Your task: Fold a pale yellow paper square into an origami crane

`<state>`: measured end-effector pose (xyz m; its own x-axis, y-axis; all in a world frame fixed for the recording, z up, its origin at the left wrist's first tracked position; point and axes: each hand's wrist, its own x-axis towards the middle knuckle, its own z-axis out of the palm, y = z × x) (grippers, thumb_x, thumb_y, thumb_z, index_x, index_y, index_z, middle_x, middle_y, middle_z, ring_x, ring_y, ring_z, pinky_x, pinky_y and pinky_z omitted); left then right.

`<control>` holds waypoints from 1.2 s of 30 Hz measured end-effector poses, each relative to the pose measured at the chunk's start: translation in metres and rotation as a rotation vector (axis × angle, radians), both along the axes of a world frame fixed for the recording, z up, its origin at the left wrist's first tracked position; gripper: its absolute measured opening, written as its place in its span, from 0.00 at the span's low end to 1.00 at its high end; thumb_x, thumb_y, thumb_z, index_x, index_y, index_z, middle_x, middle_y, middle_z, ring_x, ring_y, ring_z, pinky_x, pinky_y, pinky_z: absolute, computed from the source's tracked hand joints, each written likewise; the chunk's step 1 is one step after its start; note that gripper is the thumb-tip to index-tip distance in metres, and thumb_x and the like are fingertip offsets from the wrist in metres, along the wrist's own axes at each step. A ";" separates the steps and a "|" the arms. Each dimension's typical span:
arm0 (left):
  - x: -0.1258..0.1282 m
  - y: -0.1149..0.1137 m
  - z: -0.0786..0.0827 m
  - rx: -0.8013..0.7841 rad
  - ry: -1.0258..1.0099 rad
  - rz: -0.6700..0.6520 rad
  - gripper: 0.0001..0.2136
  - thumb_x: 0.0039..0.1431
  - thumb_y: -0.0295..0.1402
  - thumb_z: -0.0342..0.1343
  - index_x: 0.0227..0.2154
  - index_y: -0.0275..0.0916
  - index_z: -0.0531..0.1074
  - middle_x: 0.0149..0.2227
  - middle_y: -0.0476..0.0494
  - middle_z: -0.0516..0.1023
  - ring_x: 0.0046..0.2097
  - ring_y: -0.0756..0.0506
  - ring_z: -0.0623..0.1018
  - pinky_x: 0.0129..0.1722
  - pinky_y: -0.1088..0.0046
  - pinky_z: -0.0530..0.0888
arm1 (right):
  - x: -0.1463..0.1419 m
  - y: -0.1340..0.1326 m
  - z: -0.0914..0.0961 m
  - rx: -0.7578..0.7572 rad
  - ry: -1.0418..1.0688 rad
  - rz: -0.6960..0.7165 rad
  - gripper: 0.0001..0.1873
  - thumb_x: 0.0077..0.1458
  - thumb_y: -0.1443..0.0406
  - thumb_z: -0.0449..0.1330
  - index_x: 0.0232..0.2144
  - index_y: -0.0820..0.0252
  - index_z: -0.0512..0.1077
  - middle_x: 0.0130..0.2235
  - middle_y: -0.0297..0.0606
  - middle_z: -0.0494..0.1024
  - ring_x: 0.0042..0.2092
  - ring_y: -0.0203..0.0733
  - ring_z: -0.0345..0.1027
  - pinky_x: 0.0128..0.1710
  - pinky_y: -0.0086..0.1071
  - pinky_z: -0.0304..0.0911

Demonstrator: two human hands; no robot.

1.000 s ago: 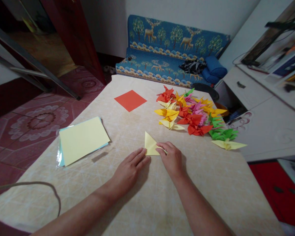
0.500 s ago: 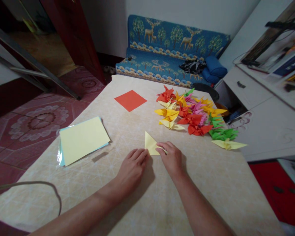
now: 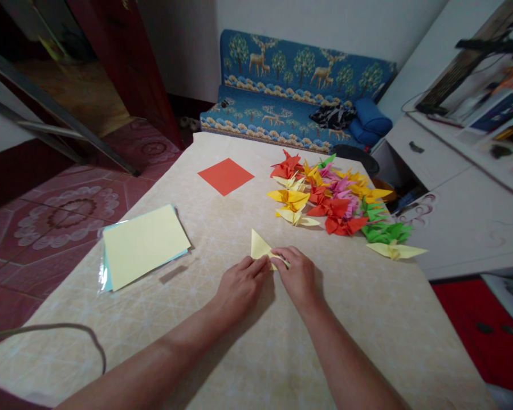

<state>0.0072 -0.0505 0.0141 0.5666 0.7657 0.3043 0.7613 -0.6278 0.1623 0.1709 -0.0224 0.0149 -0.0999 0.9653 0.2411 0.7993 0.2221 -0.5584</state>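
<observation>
A pale yellow paper folded into a triangle (image 3: 260,246) lies on the beige table (image 3: 239,353). My left hand (image 3: 241,285) has its fingers curled onto the paper's lower left edge, pinching it. Pressing down on the paper's right corner is my right hand (image 3: 298,275), its fingers closed on the fold. The lower part of the paper is hidden under both hands.
A pile of several folded paper cranes (image 3: 337,199) in red, yellow, pink and green lies at the back right. A red square sheet (image 3: 225,175) lies further back. A stack of pale yellow sheets in a plastic sleeve (image 3: 143,244) sits at the left. A cable (image 3: 60,330) crosses the near left corner.
My left hand slid right and forward and its fingers curled onto the yellow paper's edge. My right hand stayed on the paper.
</observation>
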 end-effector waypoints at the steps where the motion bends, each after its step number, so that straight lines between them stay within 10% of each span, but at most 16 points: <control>1: 0.000 0.000 -0.001 -0.001 0.011 0.005 0.16 0.56 0.25 0.51 0.48 0.32 0.70 0.51 0.39 0.72 0.42 0.42 0.73 0.39 0.65 0.75 | 0.000 0.000 0.001 -0.005 0.002 0.004 0.07 0.54 0.67 0.59 0.36 0.52 0.75 0.38 0.34 0.78 0.39 0.39 0.71 0.38 0.29 0.63; 36: -0.006 -0.001 -0.002 -0.063 -0.038 -0.003 0.18 0.60 0.29 0.48 0.53 0.39 0.67 0.57 0.44 0.69 0.45 0.41 0.71 0.43 0.60 0.72 | 0.018 -0.021 0.003 0.024 -0.170 -0.129 0.02 0.56 0.66 0.57 0.32 0.56 0.70 0.34 0.33 0.73 0.35 0.38 0.66 0.34 0.29 0.55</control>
